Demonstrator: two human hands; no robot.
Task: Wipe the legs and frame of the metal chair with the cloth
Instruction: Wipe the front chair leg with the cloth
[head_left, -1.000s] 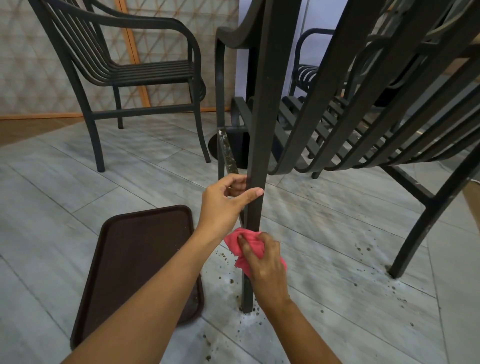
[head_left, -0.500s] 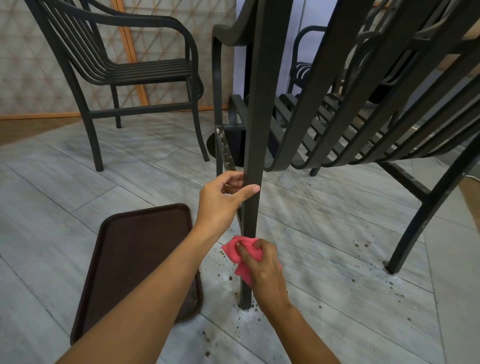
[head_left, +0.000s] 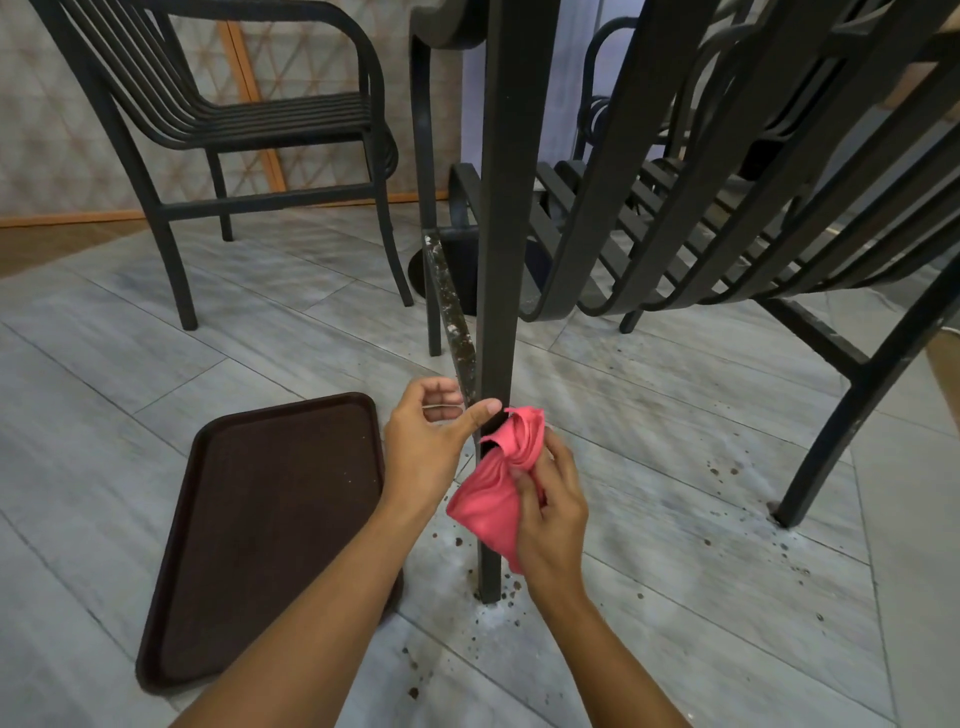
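The metal chair's near front leg (head_left: 498, 234) stands upright in the middle of the head view, foot on the tiles amid dirt crumbs. A pink cloth (head_left: 493, 499) is bunched around the leg's lower part. My right hand (head_left: 553, 512) grips the cloth from the right, fingers curled into it. My left hand (head_left: 428, 441) holds the leg just above the cloth, thumb across its front and fingers curled beside a dirt-crusted side rail (head_left: 452, 317). The chair's slatted seat and back (head_left: 727, 223) rise to the right.
A dark brown tray (head_left: 260, 530) lies flat on the floor left of my arms. A second black metal chair (head_left: 249, 124) stands at the back left. The near chair's other leg (head_left: 831, 431) slants down at right. Dirt specks litter the grey tiles.
My left hand has slid down the leg to just above the cloth. The cloth has loosened, its top now reaching up to my left thumb.
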